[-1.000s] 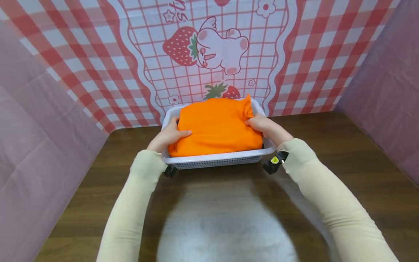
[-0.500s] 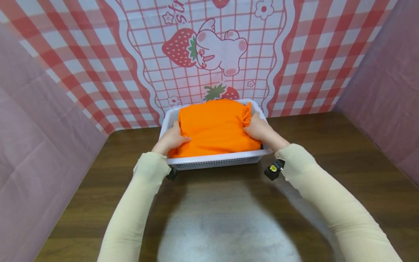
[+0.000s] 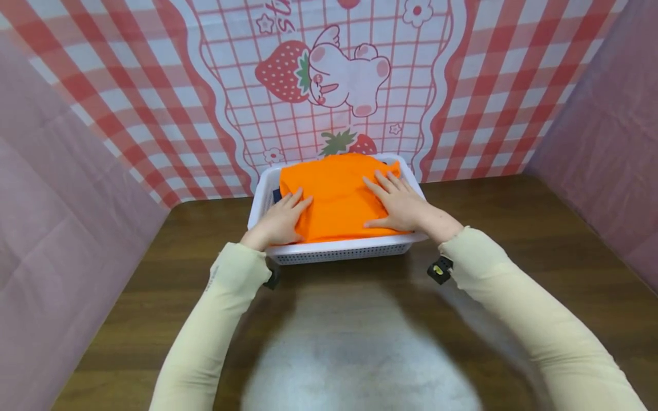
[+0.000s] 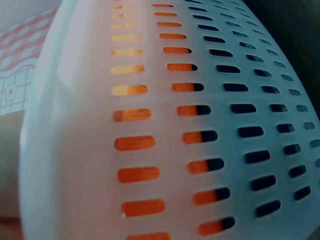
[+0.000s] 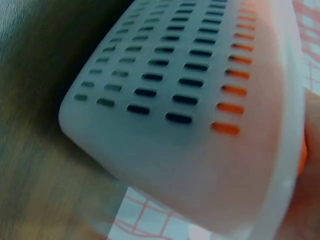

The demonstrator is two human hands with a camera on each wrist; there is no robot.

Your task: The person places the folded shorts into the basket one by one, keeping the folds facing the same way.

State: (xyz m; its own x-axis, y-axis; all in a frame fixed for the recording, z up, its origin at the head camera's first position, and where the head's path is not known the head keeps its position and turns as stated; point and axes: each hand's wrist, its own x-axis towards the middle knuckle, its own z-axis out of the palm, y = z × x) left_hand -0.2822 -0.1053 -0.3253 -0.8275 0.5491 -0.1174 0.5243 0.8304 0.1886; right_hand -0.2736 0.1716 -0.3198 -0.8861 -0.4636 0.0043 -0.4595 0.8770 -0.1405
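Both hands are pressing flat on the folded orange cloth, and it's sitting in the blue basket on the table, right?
One thing is off: the basket is white, not blue, as the head view shows. The rest holds: the left hand and the right hand lie flat on the folded orange cloth inside it, on the table.

A second ago both hands grip the sides of the folded orange cloth, fingers curled round its edges as it sits high in the white basket. Now the left hand lies flat on the cloth's left part and the right hand flat on its right part, fingers spread and straight (palms down, pressing). The bunched corner that stood up at the right rear edge is smoothed out. The cloth sits lower and flatter, its near edge sunk below the basket's front rim, and a dark strip shows at its left side. The basket has shifted slightly left on the worktop.
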